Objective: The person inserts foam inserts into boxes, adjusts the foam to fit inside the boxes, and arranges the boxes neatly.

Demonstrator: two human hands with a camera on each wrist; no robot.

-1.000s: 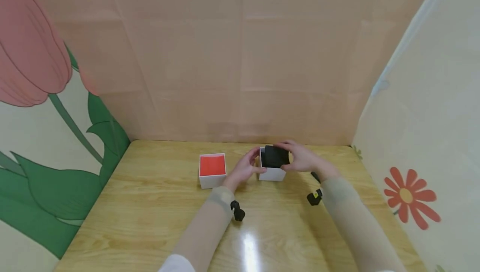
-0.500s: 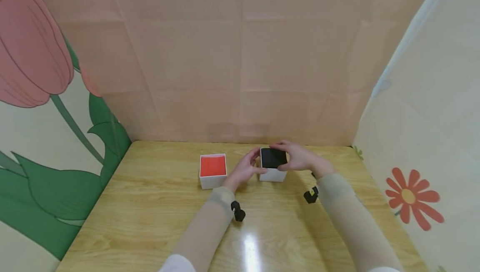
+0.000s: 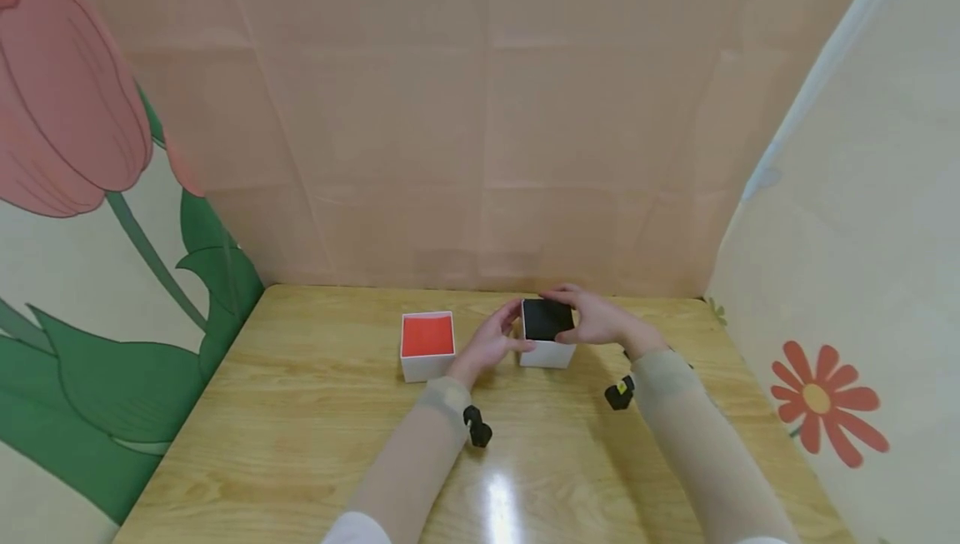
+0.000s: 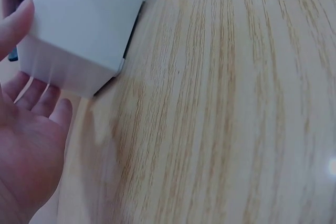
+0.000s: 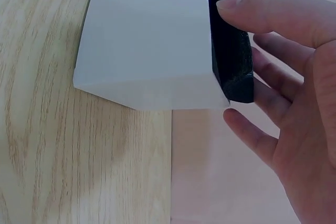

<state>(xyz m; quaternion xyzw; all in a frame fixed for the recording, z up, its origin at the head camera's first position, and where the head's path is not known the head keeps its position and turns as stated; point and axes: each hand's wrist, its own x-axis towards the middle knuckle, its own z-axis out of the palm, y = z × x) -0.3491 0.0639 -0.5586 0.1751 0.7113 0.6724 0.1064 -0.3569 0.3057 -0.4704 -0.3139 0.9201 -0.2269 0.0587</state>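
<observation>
A white square box [image 3: 547, 355] stands at the back of the table, right of centre. In its open top lies a black foam pad [image 3: 547, 319], nearly level; the right wrist view shows the pad [image 5: 236, 64] jutting a little above the rim. My right hand [image 3: 598, 317] holds the pad between the thumb at the front edge and fingers at the back. Around the box's left side, my left hand [image 3: 489, 342] steadies it, thumb at the front and fingers along the side. The box's inside under the pad is hidden.
Left of my left hand stands a second white box [image 3: 427, 368] with a red top surface [image 3: 427, 336]. A wood-grain table [image 3: 300, 411] lies beneath, with a plain backdrop [image 3: 390, 152] behind it and flower-printed sheets at both sides.
The black foam pad was tilted and raised above the box; it has come down and left into the opening with my right hand. My left hand has stayed at the box.
</observation>
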